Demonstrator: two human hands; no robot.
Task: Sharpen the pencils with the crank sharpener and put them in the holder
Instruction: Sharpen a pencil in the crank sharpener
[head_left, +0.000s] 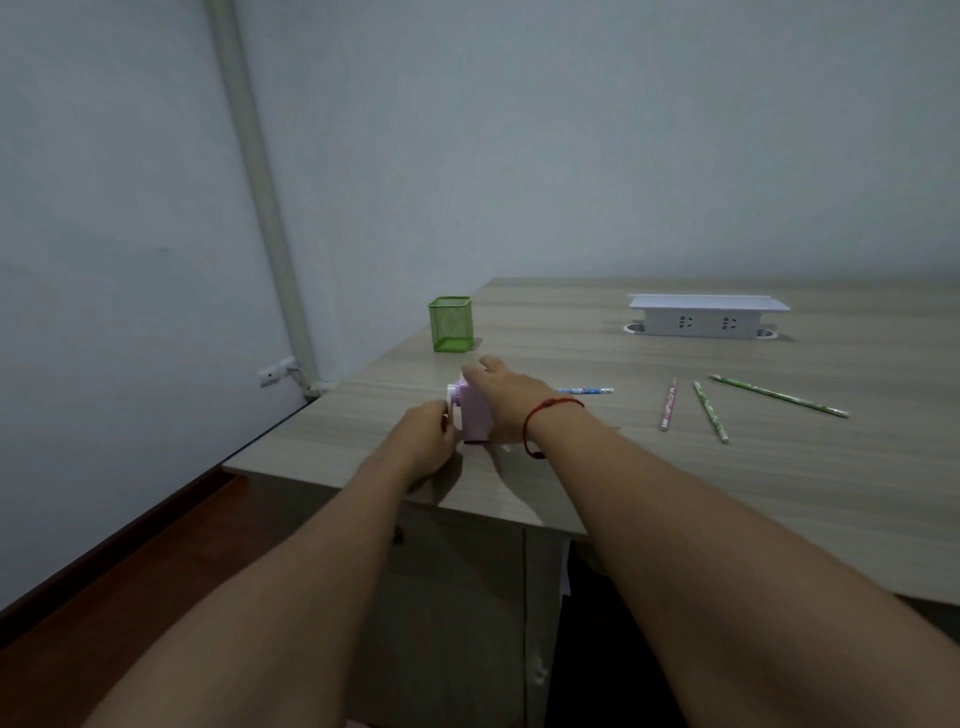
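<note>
**Head view: two hands work a pink sharpener as pencils wait on the desk**

Head camera, left to right: a green wire-mesh pencil holder (451, 324) stands empty, as far as can be seen, near the wooden desk's (675, 493) left edge. Just in front of it, the left hand (427, 435) is curled closed at the white crank end of a small pink plastic crank sharpener (471, 413), apparently pinching the handle. The right hand (506, 397), a red cord on its wrist, lies spread over the sharpener's top, fingers loosely open, pressing it down. A blue-patterned pencil (586, 391) juts out beyond that hand, seemingly fed into the sharpener. Further right, a pink-patterned pencil (668, 404) and two green-patterned pencils (710, 412) (779, 396) lie apart on the wood, before a white socket box (706, 317).

The step appears to be cranking. It likely goes best with the body pinned firmly, the pencil kept straight, and the handle turned evenly, since the sharpener sits close to the desk's edge and could slide.
</note>
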